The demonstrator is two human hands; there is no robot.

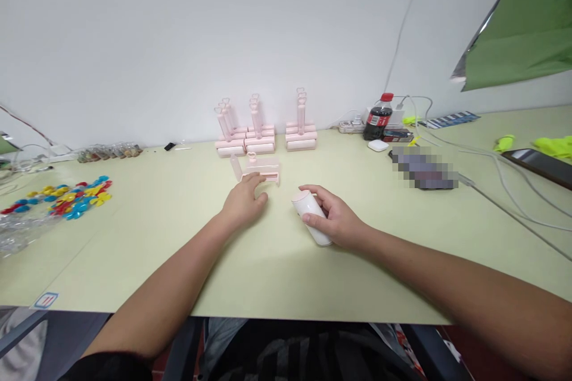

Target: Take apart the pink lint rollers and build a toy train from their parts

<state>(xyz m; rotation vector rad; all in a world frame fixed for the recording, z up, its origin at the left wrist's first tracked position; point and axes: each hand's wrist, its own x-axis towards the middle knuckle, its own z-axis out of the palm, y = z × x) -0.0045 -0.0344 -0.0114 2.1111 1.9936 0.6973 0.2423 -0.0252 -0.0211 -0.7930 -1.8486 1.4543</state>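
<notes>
My right hand (333, 217) is wrapped round a white roll (311, 218) with a pale pink end, tilted just above or on the table. My left hand (245, 199) has its fingers apart, and its fingertips reach the near side of a pink and clear plastic holder (268, 165). Whether they touch it is hard to tell. Beside that holder stands a small pink flap (236, 167). Behind, near the wall, several pink lint rollers with upright handles stand in groups, one of them at the right (301, 140).
On the pale green table (156, 250), colourful plastic pieces (80, 197) and clear bags lie left. At the right are a cola bottle (378, 119), a white case (378, 145), a blurred dark object (422, 168), cables and a phone (540, 166).
</notes>
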